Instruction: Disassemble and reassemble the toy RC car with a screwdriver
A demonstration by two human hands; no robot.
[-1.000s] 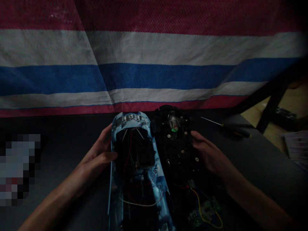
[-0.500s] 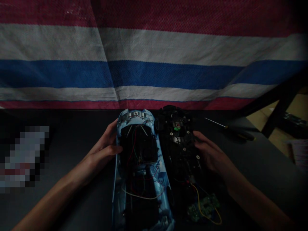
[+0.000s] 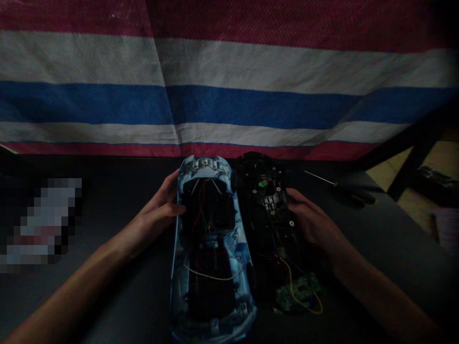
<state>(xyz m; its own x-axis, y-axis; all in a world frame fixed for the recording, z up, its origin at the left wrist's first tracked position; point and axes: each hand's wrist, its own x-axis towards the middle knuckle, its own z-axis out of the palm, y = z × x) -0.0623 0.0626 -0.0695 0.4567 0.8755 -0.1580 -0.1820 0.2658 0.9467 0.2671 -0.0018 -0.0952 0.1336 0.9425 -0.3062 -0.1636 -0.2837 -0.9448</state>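
Observation:
My left hand (image 3: 154, 220) grips the left side of a light blue toy car body (image 3: 244, 253), its thumb over the edge and its fingers behind. The body lies upside down, its dark inside and thin red, green and white wires showing. Against its right side lies a black car chassis (image 3: 268, 203) with silver screws. My right hand (image 3: 311, 217) holds the right edge of that chassis, fingertips partly hidden by it. A green circuit board (image 3: 299, 290) with a yellow wire sits at the chassis's near end.
On the dark table (image 3: 118, 296), a screwdriver (image 3: 353, 195) lies at the right. A pixelated pale item (image 3: 46, 220) is at the left. Behind hangs a red, white and blue striped sheet (image 3: 229, 107). A dark frame bar (image 3: 412, 165) stands beyond the right table edge.
The view has shifted slightly, so the car body, chassis and both hands appear a little higher. More of the body's near end shows. Both hands keep their holds.

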